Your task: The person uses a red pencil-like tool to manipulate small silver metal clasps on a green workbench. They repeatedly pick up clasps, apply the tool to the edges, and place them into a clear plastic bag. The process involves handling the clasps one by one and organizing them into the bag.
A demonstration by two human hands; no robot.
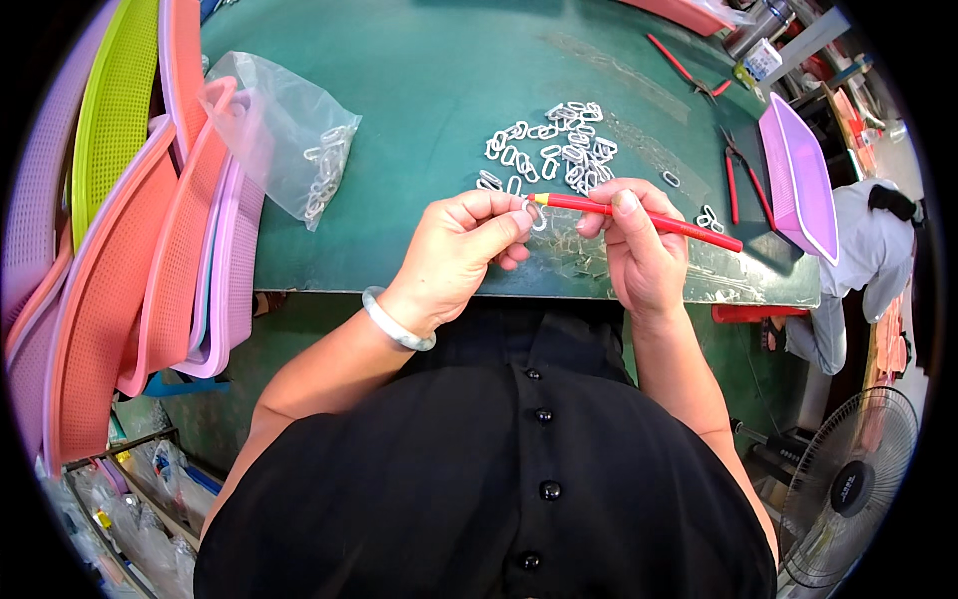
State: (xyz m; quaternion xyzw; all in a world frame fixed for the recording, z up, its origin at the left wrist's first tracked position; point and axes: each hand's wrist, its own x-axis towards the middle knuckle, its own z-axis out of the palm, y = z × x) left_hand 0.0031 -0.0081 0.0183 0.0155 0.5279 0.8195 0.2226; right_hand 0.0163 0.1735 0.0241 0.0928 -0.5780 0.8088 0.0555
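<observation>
My left hand (449,250) pinches a small white oval link (540,220) between thumb and fingertips, above the near edge of the green table. My right hand (649,260) is closed around a red pencil (704,233), whose pale sharpened end points left. That tip meets the link at my left fingertips; whether it touches the link or my fingers I cannot tell. Just beyond both hands lies a loose pile of similar white links (579,150). A few stray links (708,219) rest to the right of my right hand.
A clear plastic bag (274,125) with more links lies at left, beside stacked pink, purple and green baskets (105,329). Red-handled pliers (733,180) and a purple basket (798,180) are at right. A fan (848,489) stands lower right; a person in grey (863,240) bends beyond the table.
</observation>
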